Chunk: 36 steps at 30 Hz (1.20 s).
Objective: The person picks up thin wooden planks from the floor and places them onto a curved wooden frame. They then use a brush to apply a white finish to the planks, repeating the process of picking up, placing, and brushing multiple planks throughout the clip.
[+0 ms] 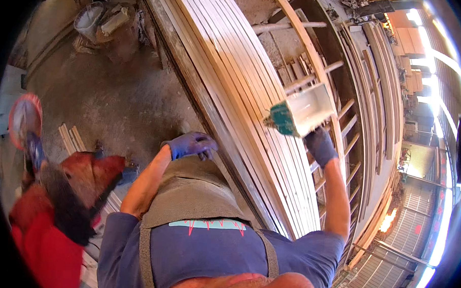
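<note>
the right hand (320, 145) holds the tub (313, 105) by its lower corner, fingers closed on the wall; i cannot tell how the tips sit behind it. gripped there, the narrow green end (284, 119) stays free and points across the planks (243, 83). the tub is up over their far side, next to the rack (313, 56), its white hollow facing up toward the view. the planks lie side by side, probably so each keeps its neighbour in line. the left hand (190, 145) hangs empty near their close edge, fingers bent and mostly together, perhaps kept low for balance; whether it touches is unclear. the apron (193, 196) likely shields the shirt (201, 252).
</note>
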Tool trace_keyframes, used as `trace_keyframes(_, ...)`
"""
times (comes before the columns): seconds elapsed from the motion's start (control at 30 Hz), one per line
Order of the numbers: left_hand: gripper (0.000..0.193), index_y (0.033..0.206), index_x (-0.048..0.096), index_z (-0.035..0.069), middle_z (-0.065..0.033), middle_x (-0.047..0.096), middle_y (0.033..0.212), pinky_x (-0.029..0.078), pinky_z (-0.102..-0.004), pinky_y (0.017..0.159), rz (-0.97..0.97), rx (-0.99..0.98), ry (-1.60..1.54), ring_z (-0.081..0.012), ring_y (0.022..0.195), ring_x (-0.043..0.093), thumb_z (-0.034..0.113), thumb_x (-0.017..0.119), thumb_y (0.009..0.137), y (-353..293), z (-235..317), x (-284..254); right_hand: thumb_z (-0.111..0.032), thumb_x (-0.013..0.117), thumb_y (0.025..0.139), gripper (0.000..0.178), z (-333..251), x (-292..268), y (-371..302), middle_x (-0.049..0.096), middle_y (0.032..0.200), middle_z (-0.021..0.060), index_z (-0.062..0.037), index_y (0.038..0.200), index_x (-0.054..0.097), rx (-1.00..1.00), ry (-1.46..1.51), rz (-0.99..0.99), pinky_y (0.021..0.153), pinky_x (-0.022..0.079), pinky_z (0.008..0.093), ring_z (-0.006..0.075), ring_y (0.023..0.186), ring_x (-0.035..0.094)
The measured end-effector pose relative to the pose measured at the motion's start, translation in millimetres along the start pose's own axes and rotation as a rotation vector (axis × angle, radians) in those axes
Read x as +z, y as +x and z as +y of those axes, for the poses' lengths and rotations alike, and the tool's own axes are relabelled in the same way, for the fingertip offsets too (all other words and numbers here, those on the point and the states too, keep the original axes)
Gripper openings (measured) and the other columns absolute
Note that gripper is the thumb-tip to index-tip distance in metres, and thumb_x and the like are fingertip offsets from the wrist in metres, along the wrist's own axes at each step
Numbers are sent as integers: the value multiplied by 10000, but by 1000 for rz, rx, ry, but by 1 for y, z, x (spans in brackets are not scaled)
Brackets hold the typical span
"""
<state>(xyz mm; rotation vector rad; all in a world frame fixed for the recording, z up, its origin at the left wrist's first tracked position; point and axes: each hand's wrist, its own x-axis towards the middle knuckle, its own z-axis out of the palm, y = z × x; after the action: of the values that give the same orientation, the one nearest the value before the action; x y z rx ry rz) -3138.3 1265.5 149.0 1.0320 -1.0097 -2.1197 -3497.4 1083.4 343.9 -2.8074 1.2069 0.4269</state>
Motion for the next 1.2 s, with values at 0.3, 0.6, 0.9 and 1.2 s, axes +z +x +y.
trace_keyframes(0.3, 306, 1119, 659, 50, -84, 695, 967, 534, -294, 707, 686, 176, -66, -169, 795, 663, 294, 560, 963, -64, -197, 120, -182, 527, 942, 190, 16, 20, -8, 679, 865, 195, -41, 994, 644, -92, 208, 248, 737, 525, 422, 316, 808, 666)
trace_keyframes(0.6, 365, 1152, 622, 81, -79, 714, 943, 530, -295, 688, 941, 20, -265, -198, 791, 682, 378, 583, 944, -115, -369, 325, -95, 509, 886, 218, 112, 136, -420, 643, 984, 206, -36, 1033, 659, -96, 185, 115, 816, 526, 437, 358, 898, 629)
trace_keyframes(0.9, 427, 1193, 582, 67, -95, 700, 902, 516, -391, 650, 947, -403, -421, -263, 743, 658, 425, 499, 975, -140, -588, 596, -128, 544, 862, 206, 181, 246, -808, 678, 973, 222, -41, 975, 692, 117, 354, 153, 824, 535, 427, 359, 894, 662)
trace_keyframes(1.2, 472, 1126, 582, 110, -124, 666, 878, 462, -396, 548, 922, -380, -678, -291, 720, 646, 530, 549, 915, -238, -804, 890, -201, 545, 921, 206, 172, 254, -868, 687, 859, 171, -66, 1030, 656, 33, 293, 230, 657, 530, 370, 249, 758, 668)
